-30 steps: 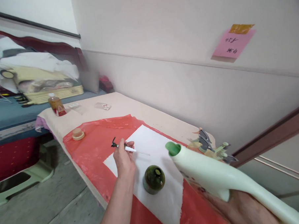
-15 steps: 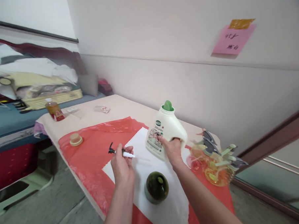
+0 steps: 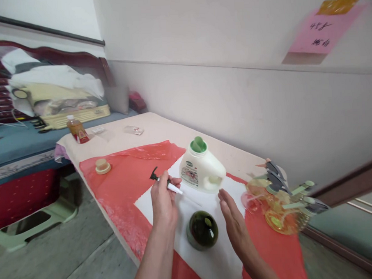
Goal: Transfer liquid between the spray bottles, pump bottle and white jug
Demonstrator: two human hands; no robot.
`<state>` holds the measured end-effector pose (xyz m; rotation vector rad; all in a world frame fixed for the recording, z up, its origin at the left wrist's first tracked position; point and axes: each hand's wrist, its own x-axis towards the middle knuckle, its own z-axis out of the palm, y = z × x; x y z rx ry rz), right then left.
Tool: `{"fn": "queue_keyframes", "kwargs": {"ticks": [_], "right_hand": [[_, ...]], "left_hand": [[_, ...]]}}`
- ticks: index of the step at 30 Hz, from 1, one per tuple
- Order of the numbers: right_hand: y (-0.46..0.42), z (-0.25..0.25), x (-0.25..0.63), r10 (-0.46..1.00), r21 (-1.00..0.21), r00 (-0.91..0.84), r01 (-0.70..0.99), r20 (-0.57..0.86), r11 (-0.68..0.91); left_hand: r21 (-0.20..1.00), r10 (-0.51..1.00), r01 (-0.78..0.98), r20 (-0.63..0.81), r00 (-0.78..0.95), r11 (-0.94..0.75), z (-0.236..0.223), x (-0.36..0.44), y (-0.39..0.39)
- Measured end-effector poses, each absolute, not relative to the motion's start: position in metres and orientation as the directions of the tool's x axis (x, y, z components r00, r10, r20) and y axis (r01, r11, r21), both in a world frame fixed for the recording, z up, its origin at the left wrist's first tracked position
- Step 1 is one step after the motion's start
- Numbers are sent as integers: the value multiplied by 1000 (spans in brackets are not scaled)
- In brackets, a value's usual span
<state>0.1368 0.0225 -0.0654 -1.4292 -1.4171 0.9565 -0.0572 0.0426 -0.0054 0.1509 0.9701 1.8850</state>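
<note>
My left hand (image 3: pixel 165 194) is closed around a pump dispenser head (image 3: pixel 175 188) with a black nozzle, a white collar and a thin clear tube pointing down to the right. My right hand (image 3: pixel 234 215) is free, its fingers stretched out, just in front of a cream detergent jug (image 3: pixel 202 169). The jug stands upright, with a green spout in its uncapped neck and a printed label on its side. Between my forearms a dark green rounded bottle (image 3: pixel 202 230) sits on the white sheet (image 3: pixel 223 253); no pump is fitted in it.
Several spray bottles (image 3: pixel 282 217) with grey and pale green triggers crowd the table's right side. A beige cap (image 3: pixel 103 166) lies on the red plastic sheet (image 3: pixel 128 175). A drink bottle (image 3: pixel 77 130) stands at the far left. The wall (image 3: pixel 233 100) borders the table's back edge.
My right hand has let go of the detergent jug and drawn back toward me, fingers now straight. The jug now stands on the white sheet. My left hand still holds the pump.
</note>
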Motion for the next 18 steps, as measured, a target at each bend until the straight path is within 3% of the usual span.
{"fn": "queue_keyframes", "kwargs": {"ticks": [4, 8, 12, 18], "right_hand": [[-19, -97, 165, 993, -966, -112, 251, 30, 57], [-28, -119, 157, 961, -951, -267, 271, 73, 148], [-23, -122, 140, 946, -939, -321, 305, 53, 156], [-26, -123, 154, 941, -923, -309, 304, 138, 235]], "left_hand": [[817, 921, -563, -113, -374, -128, -3, -39, 34], [970, 963, -218, 44, -265, -105, -4, -27, 25], [982, 951, 70, 185, -248, -173, -6, -23, 21], [984, 920, 92, 173, -350, -150, -15, -25, 30]]}}
